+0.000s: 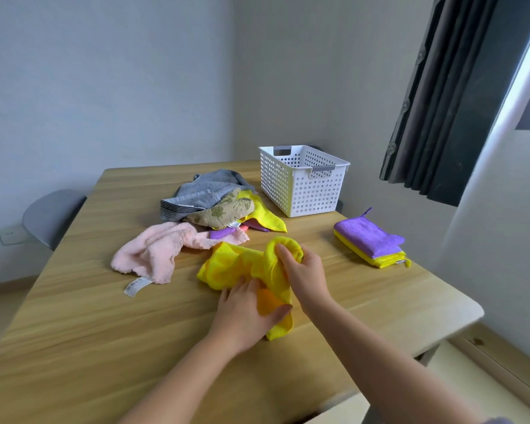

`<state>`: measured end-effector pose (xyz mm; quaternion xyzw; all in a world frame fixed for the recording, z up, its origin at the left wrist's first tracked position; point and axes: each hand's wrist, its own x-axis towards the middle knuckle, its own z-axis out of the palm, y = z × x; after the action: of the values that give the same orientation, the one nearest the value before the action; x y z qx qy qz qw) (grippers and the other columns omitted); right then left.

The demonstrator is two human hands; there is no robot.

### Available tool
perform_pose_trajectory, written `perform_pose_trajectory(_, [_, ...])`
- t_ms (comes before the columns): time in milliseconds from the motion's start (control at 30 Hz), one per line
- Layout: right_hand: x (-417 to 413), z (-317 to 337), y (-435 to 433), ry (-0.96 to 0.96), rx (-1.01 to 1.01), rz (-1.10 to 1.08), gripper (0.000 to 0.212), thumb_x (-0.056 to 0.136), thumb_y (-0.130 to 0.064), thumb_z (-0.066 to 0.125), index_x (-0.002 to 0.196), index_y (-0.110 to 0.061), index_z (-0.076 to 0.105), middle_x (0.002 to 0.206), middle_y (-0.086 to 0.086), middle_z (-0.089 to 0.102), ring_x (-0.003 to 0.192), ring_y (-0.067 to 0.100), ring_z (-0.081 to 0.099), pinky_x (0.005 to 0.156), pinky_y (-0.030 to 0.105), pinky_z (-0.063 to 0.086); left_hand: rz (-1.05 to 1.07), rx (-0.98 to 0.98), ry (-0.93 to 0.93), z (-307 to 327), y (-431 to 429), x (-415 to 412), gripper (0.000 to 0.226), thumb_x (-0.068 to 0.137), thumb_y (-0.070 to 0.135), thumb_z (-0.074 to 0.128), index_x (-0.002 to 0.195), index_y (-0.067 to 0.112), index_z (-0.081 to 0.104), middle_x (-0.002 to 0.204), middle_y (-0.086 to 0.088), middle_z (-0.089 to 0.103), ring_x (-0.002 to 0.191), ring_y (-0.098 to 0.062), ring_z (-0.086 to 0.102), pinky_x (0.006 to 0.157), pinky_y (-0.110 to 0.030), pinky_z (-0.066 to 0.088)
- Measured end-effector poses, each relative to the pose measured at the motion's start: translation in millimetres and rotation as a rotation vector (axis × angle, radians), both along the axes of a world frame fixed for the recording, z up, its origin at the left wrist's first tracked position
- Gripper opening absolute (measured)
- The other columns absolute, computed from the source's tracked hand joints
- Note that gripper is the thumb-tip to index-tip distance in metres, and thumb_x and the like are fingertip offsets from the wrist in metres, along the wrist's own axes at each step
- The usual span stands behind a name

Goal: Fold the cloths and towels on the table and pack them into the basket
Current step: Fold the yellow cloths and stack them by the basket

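We are sitting at a light wooden desk point(104, 332) in the corner of a pale-walled room. Nearest to us, our left hand point(248, 310) is pinching the lower end of a crumpled yellow cloth point(227, 264) between thumb and fingers. Just beyond it, our right hand point(303, 270) is gripping a bunched fold of the same cloth, fingers point(283, 252) curled round it. The rest of the cloth is lying on the desk.

To the left a pink towel point(153, 255) is sprawling unfolded, its white label point(135, 286) showing. To the right a folded stack point(367, 237), purple on yellow, is sitting near the desk edge.

Farther back, a grey towel point(202, 194) is topping a heap point(224, 212) of mixed cloths. The white perforated basket point(300, 191) is standing just beside the heap, at the far right of the desk.

A grey chair point(52, 215) is showing at the left, and a dark curtain point(447, 102) is hanging at the right.
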<state>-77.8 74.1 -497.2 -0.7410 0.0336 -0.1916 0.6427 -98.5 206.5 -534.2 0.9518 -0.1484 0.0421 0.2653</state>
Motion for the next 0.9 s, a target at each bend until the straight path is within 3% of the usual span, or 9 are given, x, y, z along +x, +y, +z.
perform_pose_trajectory(67, [-8,3,2,-0.017,-0.032,0.018,0.014,0.088,-0.032,0.063,0.083,-0.020,0.067,0.071,-0.006,0.066,0.066,0.007,0.059,0.064,0.029,0.050,0.025,0.024,0.033,0,-9,-3,0.094,0.068,0.087,0.019,0.142,0.030,0.030,0.148,0.008,0.035,0.141,-0.017,0.021,0.115,-0.047,0.013])
perform_pose_trajectory(133, [-14,7,2,-0.031,-0.025,0.034,0.014,0.088,-0.031,0.063,0.084,-0.018,0.066,0.070,-0.006,0.065,0.065,0.007,0.058,0.063,0.029,0.050,0.061,0.008,0.003,4,-13,-6,0.067,0.088,0.066,0.030,0.141,0.026,0.036,0.146,0.004,0.039,0.140,-0.018,0.024,0.114,-0.046,0.016])
perform_pose_trajectory(200, [-20,13,-1,-0.036,-0.024,0.051,0.016,0.089,-0.032,0.063,0.087,-0.017,0.067,0.072,-0.003,0.066,0.066,0.008,0.059,0.065,0.032,0.051,0.113,-0.018,-0.060,15,-15,-10,0.040,0.096,0.040,0.040,0.126,0.018,0.053,0.130,-0.005,0.055,0.128,-0.025,0.042,0.105,-0.041,0.031])
perform_pose_trajectory(267, [-24,21,-9,-0.043,-0.029,0.049,0.014,0.089,-0.031,0.063,0.086,-0.018,0.067,0.075,-0.001,0.068,0.069,0.011,0.061,0.070,0.037,0.053,0.141,-0.119,-0.045,30,-10,-14,0.024,0.094,0.028,0.045,0.100,0.013,0.062,0.100,-0.009,0.064,0.105,-0.031,0.056,0.083,-0.035,0.043])
perform_pose_trajectory(400, [-29,46,-41,-0.049,-0.167,-0.001,0.019,0.089,-0.035,0.061,0.083,-0.018,0.061,0.079,0.001,0.065,0.076,0.018,0.061,0.072,0.037,0.052,0.198,-0.281,-0.148,70,22,-5,0.015,0.089,0.017,0.047,0.078,0.012,0.055,0.066,-0.004,0.053,0.072,-0.029,0.053,0.060,-0.035,0.037])
perform_pose_trajectory(500, [-27,61,-61,0.013,-0.465,0.015,0.033,0.089,-0.039,0.060,0.069,-0.017,0.045,0.062,-0.003,0.046,0.061,0.016,0.044,0.057,0.030,0.037,0.222,-0.242,-0.277,104,47,11,0.014,0.089,0.016,0.049,0.088,0.017,0.064,0.075,-0.004,0.062,0.077,-0.027,0.057,0.063,-0.034,0.042])
perform_pose_trajectory(567, [-23,71,-68,0.037,-0.508,0.053,0.033,0.090,-0.037,0.060,0.071,-0.016,0.045,0.064,-0.001,0.044,0.063,0.017,0.043,0.060,0.031,0.037,0.209,-0.198,-0.320,127,59,20,0.013,0.089,0.018,0.053,0.088,0.021,0.065,0.079,0.000,0.063,0.078,-0.024,0.057,0.065,-0.032,0.044])
perform_pose_trajectory(767, [-20,123,-78,-0.034,-0.388,0.103,0.009,0.092,-0.013,0.055,0.083,-0.012,0.053,0.077,0.008,0.054,0.070,0.020,0.053,0.065,0.035,0.049,0.217,-0.147,-0.421,185,93,33,0.016,0.087,0.013,0.054,0.083,0.023,0.066,0.091,-0.004,0.068,0.089,-0.027,0.060,0.077,-0.036,0.049])
perform_pose_trajectory(900, [-15,160,-81,-0.076,-0.277,0.040,0.023,0.088,0.009,0.047,0.083,-0.012,0.054,0.081,0.009,0.058,0.067,0.020,0.057,0.052,0.025,0.056,0.282,-0.233,-0.540,214,97,35,0.009,0.086,0.017,0.060,0.087,0.013,0.068,0.092,-0.009,0.068,0.092,-0.028,0.059,0.072,-0.028,0.039])
